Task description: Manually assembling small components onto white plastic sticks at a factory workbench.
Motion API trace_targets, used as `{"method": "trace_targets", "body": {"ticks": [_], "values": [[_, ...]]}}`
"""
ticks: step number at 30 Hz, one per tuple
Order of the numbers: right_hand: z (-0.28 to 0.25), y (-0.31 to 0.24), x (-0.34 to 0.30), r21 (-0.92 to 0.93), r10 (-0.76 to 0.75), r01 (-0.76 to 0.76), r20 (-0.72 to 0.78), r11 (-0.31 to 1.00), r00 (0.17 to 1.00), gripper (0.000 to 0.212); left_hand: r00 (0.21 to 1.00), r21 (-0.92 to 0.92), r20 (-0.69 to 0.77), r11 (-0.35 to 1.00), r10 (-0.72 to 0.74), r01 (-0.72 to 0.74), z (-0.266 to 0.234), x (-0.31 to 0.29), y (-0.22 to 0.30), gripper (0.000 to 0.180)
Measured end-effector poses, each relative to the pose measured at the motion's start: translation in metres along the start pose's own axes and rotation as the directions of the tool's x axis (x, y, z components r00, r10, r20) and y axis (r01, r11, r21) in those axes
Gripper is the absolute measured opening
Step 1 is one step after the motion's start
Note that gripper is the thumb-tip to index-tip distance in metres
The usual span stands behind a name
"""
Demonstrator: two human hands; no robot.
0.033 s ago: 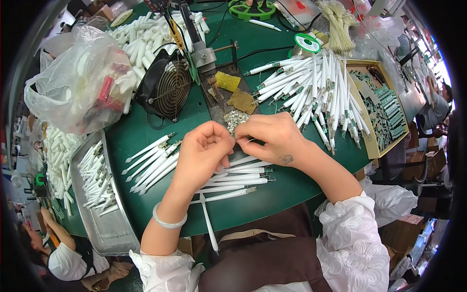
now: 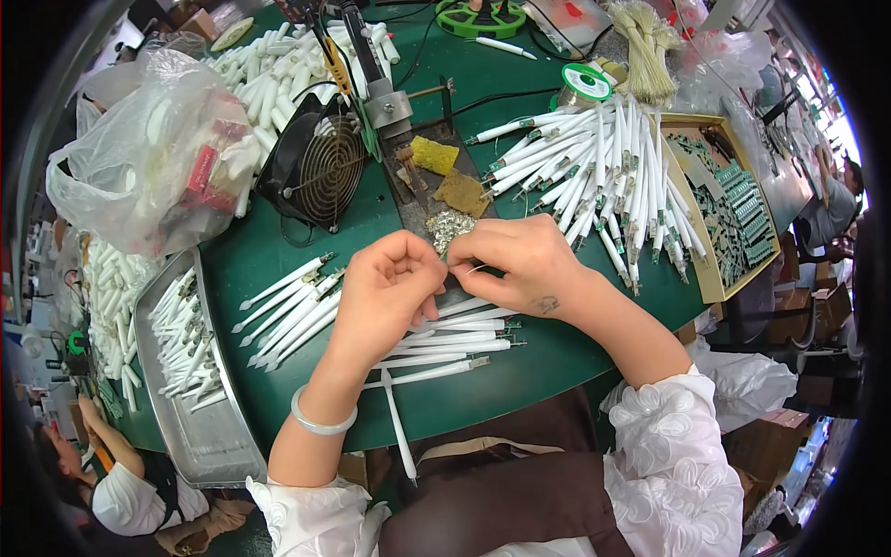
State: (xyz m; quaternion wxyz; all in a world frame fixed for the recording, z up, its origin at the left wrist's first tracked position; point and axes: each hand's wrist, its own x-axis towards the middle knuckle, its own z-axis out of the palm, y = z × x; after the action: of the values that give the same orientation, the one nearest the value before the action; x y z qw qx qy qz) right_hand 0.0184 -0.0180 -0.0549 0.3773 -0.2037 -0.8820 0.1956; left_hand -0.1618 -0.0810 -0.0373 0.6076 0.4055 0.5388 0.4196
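Green worktop (image 2: 520,390), bowed by the wide lens, spreads across a crowded workroom, with a co-worker (image 2: 135,501) in a white top beyond its lower left corner. Close to the middle of the worktop's near edge, the two bare hands meet above a loose row of slim white plastic rods (image 2: 432,363) with bare circuit ends. The right hand (image 2: 527,262) pinches a thin pale strand (image 2: 478,268) in its fingers; the left hand (image 2: 397,281) curls right beside it, thumb drawn against forefinger, and I cannot tell what, if anything, lies between. Such a close two-handed hold seems suited to something so fine.

Just past the fingertips sits a small heap of silvery scraps (image 2: 451,226), probably kept there for easy reach. One stray white rod (image 2: 399,422) juts past the near edge (easy to knock with a sleeve, I would judge). Left of the hands, another group of white rods (image 2: 302,320) lies roughly parallel, circuit ends pointing away from the left edge, perhaps for tidy picking. A shallow grey metal tray (image 2: 223,453) by the left edge holds more, its raised rim likely stopping them from rolling. Toward the right edge, a big fanned pile of white rods (image 2: 601,153) leans near a shallow yellowish cardboard box (image 2: 714,276) containing green circuit boards (image 2: 742,209).
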Motion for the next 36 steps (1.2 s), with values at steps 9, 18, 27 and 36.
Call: {"method": "trace_targets", "body": {"ticks": [9, 18, 27, 36], "values": [[-0.007, -0.009, 0.003, 0.212, 0.323, -0.332, 0.077, 0.919, 0.943, 0.016, 0.999, 0.001, -0.033, 1.0, 0.03, -0.03, 0.0, 0.008, -0.001, 0.001], [-0.006, -0.005, 0.005, 0.334, 0.459, -0.496, 0.187, 0.802, 0.869, 0.009, 0.998, -0.195, 0.058, 0.98, -0.016, 0.027, -0.004, 0.014, -0.005, 0.004], [0.002, -0.007, 0.006, 0.313, 0.477, -0.502, 0.156, 0.807, 0.865, 0.009, 0.994, -0.28, 0.101, 0.958, -0.03, 0.057, -0.005, 0.016, -0.008, 0.009], [0.006, -0.01, 0.008, 0.298, 0.518, -0.549, 0.181, 0.781, 0.836, 0.009, 0.995, -0.308, 0.08, 0.947, -0.068, 0.089, -0.008, 0.019, -0.008, 0.011]]}}
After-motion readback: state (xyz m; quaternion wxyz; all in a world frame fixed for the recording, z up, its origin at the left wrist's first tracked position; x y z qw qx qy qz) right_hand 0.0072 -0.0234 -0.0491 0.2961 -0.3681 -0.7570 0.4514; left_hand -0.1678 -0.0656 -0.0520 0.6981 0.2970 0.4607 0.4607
